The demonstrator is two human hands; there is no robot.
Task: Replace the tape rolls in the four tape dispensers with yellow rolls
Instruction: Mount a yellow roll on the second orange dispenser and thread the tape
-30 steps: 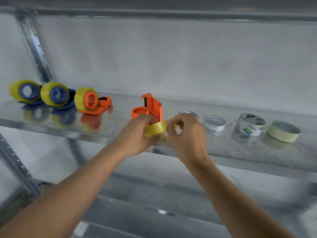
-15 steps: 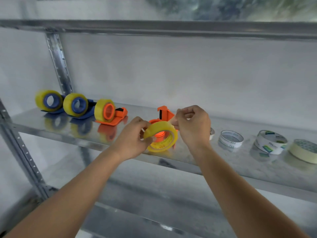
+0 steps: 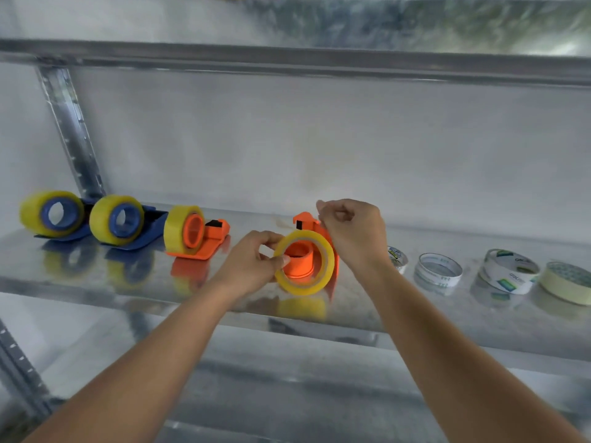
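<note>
A yellow tape roll (image 3: 303, 287) stands upright around the hub of the orange dispenser (image 3: 299, 261) at the middle of the metal shelf (image 3: 96, 292). My left hand (image 3: 251, 270) grips the roll's left rim. Above the dispenser's upright, my right hand (image 3: 353, 233) has thumb and forefinger pinched, seemingly on the roll's loose end, which is too clear to see well. To the left stand another orange dispenser (image 3: 212, 239) and two blue dispensers (image 3: 51, 215) (image 3: 116, 220), each carrying a yellow roll.
Right of my hands lie three white tape rolls (image 3: 396, 259) (image 3: 438, 270) (image 3: 508, 271) and a cream roll (image 3: 567, 281). An upper shelf (image 3: 287, 59) runs overhead. A perforated steel post (image 3: 70, 129) rises at the left. A lower shelf lies beneath.
The yellow roll went from flat between both hands to upright over the orange hub. My right hand has left the roll's rim and risen, pinched. The camera has tilted up and moved closer.
</note>
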